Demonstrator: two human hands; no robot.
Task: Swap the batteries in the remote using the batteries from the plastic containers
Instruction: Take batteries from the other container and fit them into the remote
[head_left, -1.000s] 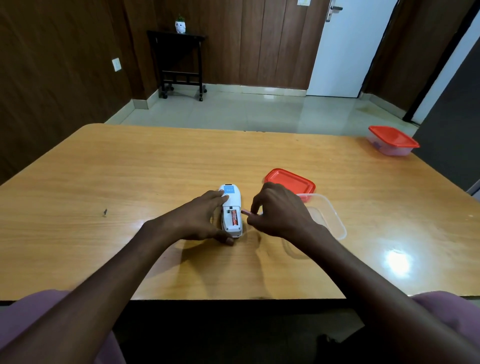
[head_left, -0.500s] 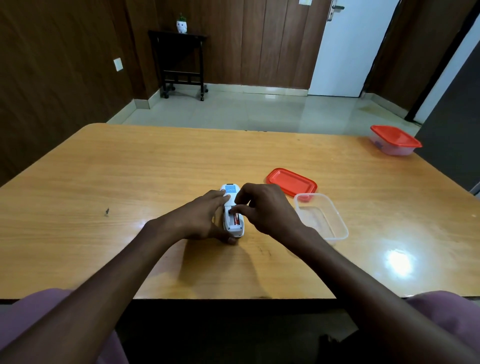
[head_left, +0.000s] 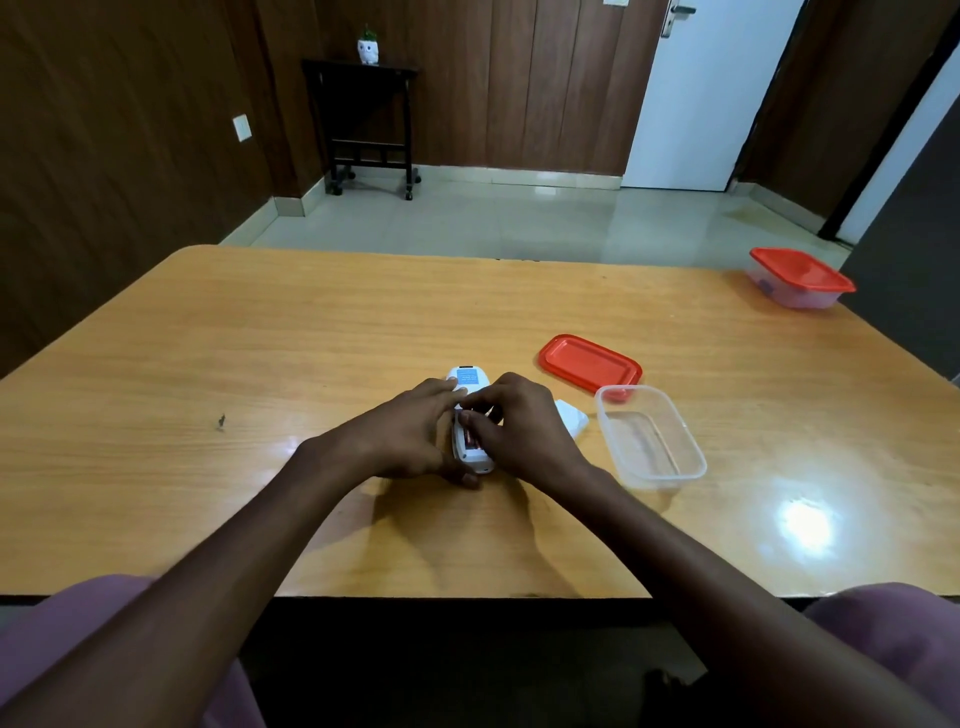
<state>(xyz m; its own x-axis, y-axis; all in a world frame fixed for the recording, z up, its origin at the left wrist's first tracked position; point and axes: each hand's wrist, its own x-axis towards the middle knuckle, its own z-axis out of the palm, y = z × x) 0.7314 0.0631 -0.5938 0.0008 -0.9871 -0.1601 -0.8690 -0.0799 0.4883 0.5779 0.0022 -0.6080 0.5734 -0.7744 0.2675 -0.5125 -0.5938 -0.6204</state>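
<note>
So the white remote (head_left: 469, 415) is lying face-down on the wooden table (head_left: 260, 338), back side up, with the battery bay showing open and a red-orange battery (head_left: 470, 440) sitting in it. The left hand (head_left: 402, 441) is gripping the remote along its left edge, thumb tucked at the near end and fingers reaching up near the blue label at the far end. The right hand (head_left: 519, 431) is curled over the bay with its fingertips pressing down right at the battery; can't tell if it's actually pinching the battery or just touching it.

Just beside the right hand a small white piece (head_left: 571, 420) is lying flat on the table, partly hidden by the knuckles. Further right, an open clear plastic container (head_left: 649, 441) is sitting looking empty, with its red lid (head_left: 589, 362) lying just behind it, touching the rim. Another container (head_left: 800, 286), with its red lid on, is sitting well apart at the far right corner.
</note>
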